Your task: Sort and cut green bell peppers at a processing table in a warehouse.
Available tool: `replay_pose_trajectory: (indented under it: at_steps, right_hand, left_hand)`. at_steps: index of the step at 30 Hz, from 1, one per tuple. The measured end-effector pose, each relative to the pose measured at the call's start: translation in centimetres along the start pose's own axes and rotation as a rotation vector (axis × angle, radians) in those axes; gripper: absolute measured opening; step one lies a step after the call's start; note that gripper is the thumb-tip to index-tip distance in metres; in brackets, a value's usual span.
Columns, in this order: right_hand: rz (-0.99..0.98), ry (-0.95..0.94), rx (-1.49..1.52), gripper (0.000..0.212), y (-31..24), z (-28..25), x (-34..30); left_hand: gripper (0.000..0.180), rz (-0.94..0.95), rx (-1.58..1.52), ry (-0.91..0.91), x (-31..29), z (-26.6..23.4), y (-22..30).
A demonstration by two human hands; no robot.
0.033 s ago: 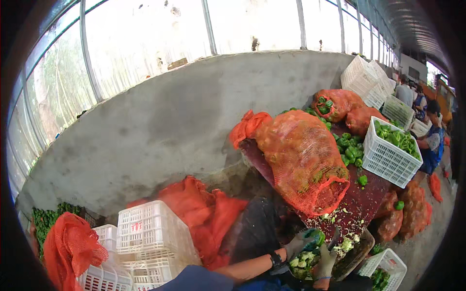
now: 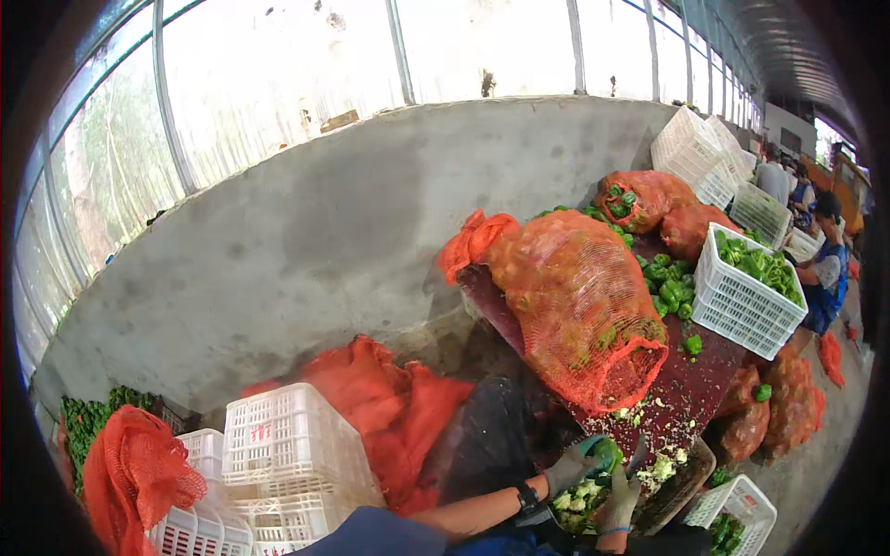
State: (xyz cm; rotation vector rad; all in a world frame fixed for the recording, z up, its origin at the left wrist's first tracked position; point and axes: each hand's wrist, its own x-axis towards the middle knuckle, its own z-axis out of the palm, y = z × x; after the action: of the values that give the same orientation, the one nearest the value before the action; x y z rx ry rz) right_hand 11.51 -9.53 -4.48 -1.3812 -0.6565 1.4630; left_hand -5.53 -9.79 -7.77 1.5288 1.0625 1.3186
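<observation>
My left hand (image 2: 565, 471), in a grey glove with a dark watch strap at the wrist, is closed around a green pepper (image 2: 607, 453). Just right of it, my gloved right hand (image 2: 618, 505) is closed on what looks like a small knife, its blade (image 2: 637, 454) pointing up beside the pepper. The handle is hidden in the glove. Below and between my hands lies a heap of pale green pepper cores (image 2: 577, 500). More cut scraps (image 2: 662, 466) lie on the near edge of the dark red table (image 2: 691, 385).
A large red mesh sack (image 2: 579, 306) lies on the table, its mouth toward me. Beyond are loose peppers (image 2: 667, 283) and a white crate of peppers (image 2: 749, 296). Stacked white crates (image 2: 292, 445) stand left; another crate (image 2: 742, 510) sits low right. A person (image 2: 825, 264) works at far right.
</observation>
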Motion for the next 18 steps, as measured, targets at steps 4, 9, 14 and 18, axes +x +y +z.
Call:
replay_pose_trajectory:
  at_steps: [4, 9, 14, 18]
  right_hand:
    - [0.109, -0.204, 0.064, 0.05, -1.9, 1.6, -2.3]
    - [0.16, -0.232, 0.085, 0.031, -1.6, 1.4, -1.5]
    - [-0.128, -0.421, -0.188, 0.027, 1.6, -1.4, 2.0]
    - [-0.485, -0.376, -0.678, 0.031, -0.5, 1.4, -1.3]
  left_hand:
    - [0.093, -0.297, -0.274, 0.055, -1.3, 0.0, 2.3]
    - [0.1, -0.107, -0.216, -0.018, -1.1, -0.9, 1.1]
    - [0.084, -0.306, -0.579, -0.146, -1.1, -1.2, 2.7]
    - [0.062, -0.101, -0.229, -0.094, -2.4, -2.5, -6.4]
